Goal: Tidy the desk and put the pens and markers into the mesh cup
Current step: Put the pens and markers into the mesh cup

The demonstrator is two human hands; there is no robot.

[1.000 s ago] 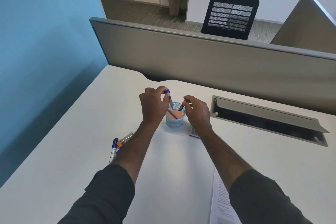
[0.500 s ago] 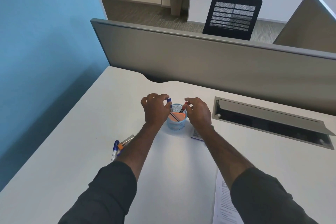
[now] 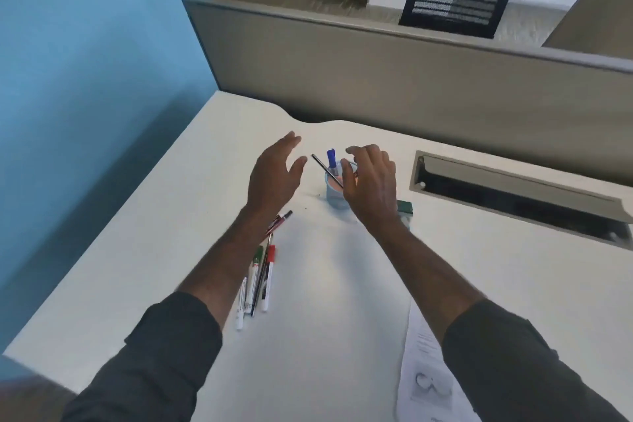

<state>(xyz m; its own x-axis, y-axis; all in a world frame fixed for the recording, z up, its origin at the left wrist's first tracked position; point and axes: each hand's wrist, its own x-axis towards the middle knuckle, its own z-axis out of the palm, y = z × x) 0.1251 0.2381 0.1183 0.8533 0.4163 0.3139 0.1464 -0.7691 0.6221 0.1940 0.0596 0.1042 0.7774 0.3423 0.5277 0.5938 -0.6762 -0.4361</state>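
A small light-blue cup [image 3: 333,195] stands on the white desk [image 3: 178,223], with a blue-capped pen [image 3: 331,158] and a thin black pen [image 3: 325,168] sticking out of it. My left hand [image 3: 274,175] hovers open to the cup's left, holding nothing. My right hand [image 3: 371,181] is beside the cup's right rim, fingers spread and curved, and hides part of the cup. Several loose pens and markers [image 3: 260,271], with red and green caps, lie on the desk under my left forearm.
A grey partition [image 3: 411,79] backs the desk and a blue wall [image 3: 85,79] runs along the left. An open cable tray [image 3: 513,195] is set into the desk at right. A dark eraser [image 3: 405,207] lies by my right wrist; printed paper [image 3: 424,370] lies at bottom right.
Both hands have let go of the pens, which now stand in the cup, and have opened and drawn back. My head has tilted down, bringing the loose markers into fuller view.
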